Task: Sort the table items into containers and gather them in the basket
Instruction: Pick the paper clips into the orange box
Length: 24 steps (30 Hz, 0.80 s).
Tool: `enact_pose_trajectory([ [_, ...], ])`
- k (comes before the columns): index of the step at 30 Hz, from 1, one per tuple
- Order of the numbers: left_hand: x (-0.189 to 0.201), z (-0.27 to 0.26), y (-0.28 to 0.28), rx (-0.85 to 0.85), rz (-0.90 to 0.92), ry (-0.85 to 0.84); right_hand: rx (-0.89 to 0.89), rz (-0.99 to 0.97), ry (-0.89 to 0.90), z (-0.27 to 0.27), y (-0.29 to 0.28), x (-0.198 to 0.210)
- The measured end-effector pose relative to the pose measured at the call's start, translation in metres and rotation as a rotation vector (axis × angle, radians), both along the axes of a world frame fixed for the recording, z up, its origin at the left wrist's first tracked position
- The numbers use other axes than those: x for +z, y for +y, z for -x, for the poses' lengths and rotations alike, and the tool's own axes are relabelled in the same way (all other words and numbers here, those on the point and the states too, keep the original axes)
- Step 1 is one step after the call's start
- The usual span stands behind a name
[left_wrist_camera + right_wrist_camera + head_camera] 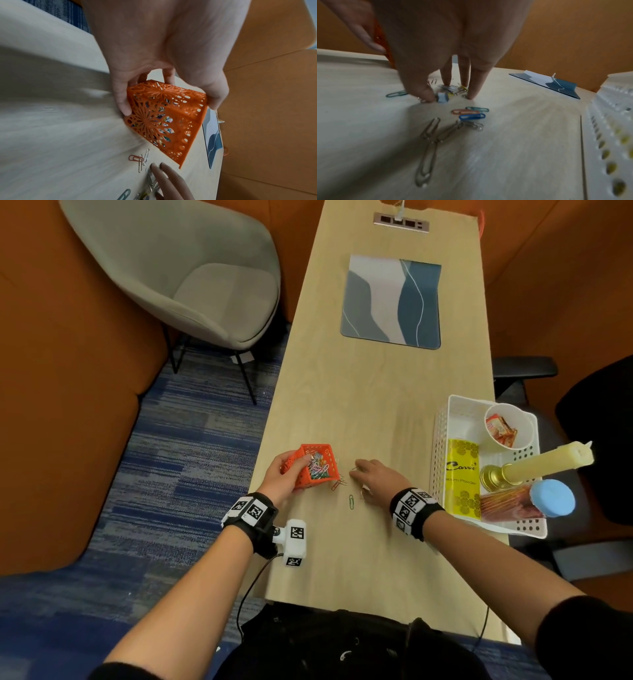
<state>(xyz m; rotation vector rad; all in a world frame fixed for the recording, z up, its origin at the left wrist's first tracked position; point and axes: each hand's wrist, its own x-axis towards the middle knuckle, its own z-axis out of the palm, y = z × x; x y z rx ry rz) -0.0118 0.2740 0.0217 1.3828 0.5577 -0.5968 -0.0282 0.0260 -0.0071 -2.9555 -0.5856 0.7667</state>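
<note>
My left hand (291, 470) grips a small orange perforated basket (315, 467), tilted toward the right and holding several coloured paper clips. In the left wrist view, the thumb and fingers of that hand (169, 107) clamp the orange basket (164, 121) by its sides. My right hand (363, 474) lies just right of it, straight fingers down on the table. Its fingertips (471, 94) and thumb ring a small pile of clips and a blue binder clip (443, 97). Loose clips lie nearby: a green one (351, 501), a red one (336, 484), a blue one (471, 116) and silver ones (428, 148).
A white perforated basket (442, 446) at the table's right edge holds a yellow box (462, 474), a cup of sachets (507, 426), a candle on a gold holder (548, 460) and a blue-lidded jar (551, 498). A blue-grey mat (390, 302) lies farther back. A grey chair (191, 278) stands left.
</note>
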Motion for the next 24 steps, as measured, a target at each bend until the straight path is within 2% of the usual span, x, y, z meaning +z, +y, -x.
enact_pose_trajectory([
  [3, -0.001, 0.002, -0.001, 0.004, 0.003, 0.008, 0.003, -0.035, -0.087, -0.001, 0.001, -0.007],
  [8, -0.001, 0.004, -0.002, -0.004, -0.003, 0.008, -0.083, 0.036, -0.075, -0.008, 0.011, -0.005],
  [10, 0.001, 0.003, -0.002, -0.008, -0.005, 0.006, -0.169, 0.042, -0.063, -0.013, 0.017, 0.001],
  [13, 0.003, 0.001, -0.004, -0.024, -0.018, 0.003, -0.417, -0.017, -0.036, -0.026, 0.021, 0.008],
  [16, 0.006, -0.001, -0.007, -0.033, -0.023, 0.006, -0.731, -0.183, 0.068, -0.037, 0.012, 0.016],
  [20, 0.006, -0.003, -0.013, -0.06, -0.029, -0.012, -1.094, -0.494, 0.191, -0.021, -0.015, 0.018],
  [24, 0.004, -0.004, -0.022, -0.111, -0.046, -0.059, -1.297, -1.017, 0.223, -0.01, -0.021, 0.044],
])
